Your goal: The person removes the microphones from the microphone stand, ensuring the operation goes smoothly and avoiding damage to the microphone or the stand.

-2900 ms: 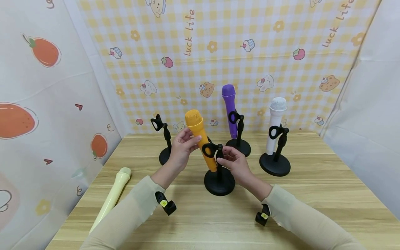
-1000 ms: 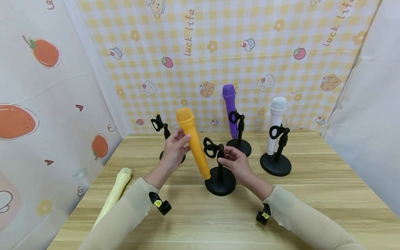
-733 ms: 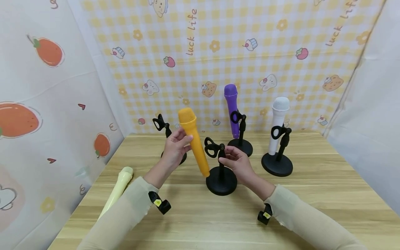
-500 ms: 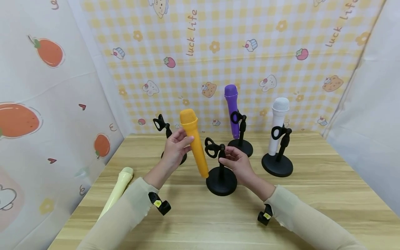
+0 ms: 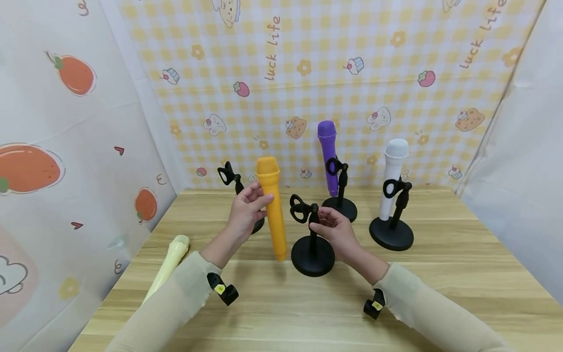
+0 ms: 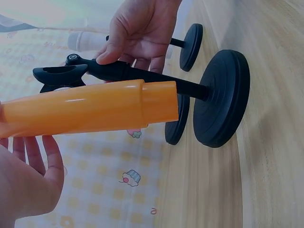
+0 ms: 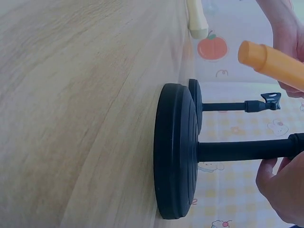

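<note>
My left hand (image 5: 246, 210) pinches an orange microphone (image 5: 273, 210) just below its head. The microphone hangs nearly upright left of a black microphone stand (image 5: 312, 256), its lower end raised off the table in the right wrist view. My right hand (image 5: 337, 230) grips the post of that stand, whose round base (image 7: 175, 152) rests on the table. The stand's ring-shaped clip (image 5: 300, 209) holds nothing and points toward the orange microphone. In the left wrist view the microphone's handle (image 6: 95, 109) crosses in front of the clip.
Behind stand a purple microphone (image 5: 327, 146) and a white microphone (image 5: 391, 181), each in a black stand. Another black stand (image 5: 237, 182) with a bare clip is partly hidden behind my left hand. A pale yellow microphone (image 5: 169, 264) lies at the left, partly under my left sleeve.
The orange microphone has come out of the stand's clip, moved left and turned more upright, with my left hand holding it. My right hand has stayed on the stand.
</note>
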Motion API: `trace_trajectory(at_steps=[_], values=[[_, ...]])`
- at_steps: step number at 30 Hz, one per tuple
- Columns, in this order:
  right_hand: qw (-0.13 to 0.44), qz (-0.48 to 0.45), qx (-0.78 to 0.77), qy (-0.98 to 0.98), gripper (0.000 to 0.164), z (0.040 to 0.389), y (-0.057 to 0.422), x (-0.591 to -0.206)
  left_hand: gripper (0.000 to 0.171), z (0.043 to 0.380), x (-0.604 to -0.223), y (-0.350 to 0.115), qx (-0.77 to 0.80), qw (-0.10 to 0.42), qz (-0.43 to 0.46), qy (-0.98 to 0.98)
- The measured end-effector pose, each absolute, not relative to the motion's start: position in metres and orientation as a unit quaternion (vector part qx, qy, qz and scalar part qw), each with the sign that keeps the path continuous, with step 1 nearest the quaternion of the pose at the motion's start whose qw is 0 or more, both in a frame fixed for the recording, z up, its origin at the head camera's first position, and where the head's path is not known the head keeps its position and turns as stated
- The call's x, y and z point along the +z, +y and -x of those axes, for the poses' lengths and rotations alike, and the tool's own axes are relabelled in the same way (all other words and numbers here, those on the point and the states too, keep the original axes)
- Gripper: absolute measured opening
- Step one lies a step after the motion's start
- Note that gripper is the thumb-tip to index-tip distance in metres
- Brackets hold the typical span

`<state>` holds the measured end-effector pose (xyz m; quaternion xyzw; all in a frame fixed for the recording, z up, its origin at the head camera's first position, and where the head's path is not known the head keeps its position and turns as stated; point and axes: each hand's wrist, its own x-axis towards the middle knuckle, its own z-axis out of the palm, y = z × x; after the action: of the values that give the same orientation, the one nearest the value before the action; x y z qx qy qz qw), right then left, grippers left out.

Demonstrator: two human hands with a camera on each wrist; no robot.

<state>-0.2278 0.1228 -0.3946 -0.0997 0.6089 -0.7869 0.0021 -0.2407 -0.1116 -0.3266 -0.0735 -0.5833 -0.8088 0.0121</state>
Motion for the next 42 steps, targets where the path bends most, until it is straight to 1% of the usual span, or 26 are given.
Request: trace_trajectory(at_steps=[14,28,42], values=[[0.004,0.102,-0.794,0.599,0.033,0.227,0.122,-0.393,0.041,0.237,-0.330,-0.117,-0.762,0.027,0.066,-0.644],[0.006,0.095,-0.795,0.599,0.032,0.227,0.122,-0.391,0.042,0.232,-0.336,-0.125,-0.743,0.037,0.042,-0.667],[-0.001,0.102,-0.793,0.600,0.031,0.228,0.119,-0.384,0.043,0.225,-0.343,-0.138,-0.730,0.031,0.020,-0.682]])
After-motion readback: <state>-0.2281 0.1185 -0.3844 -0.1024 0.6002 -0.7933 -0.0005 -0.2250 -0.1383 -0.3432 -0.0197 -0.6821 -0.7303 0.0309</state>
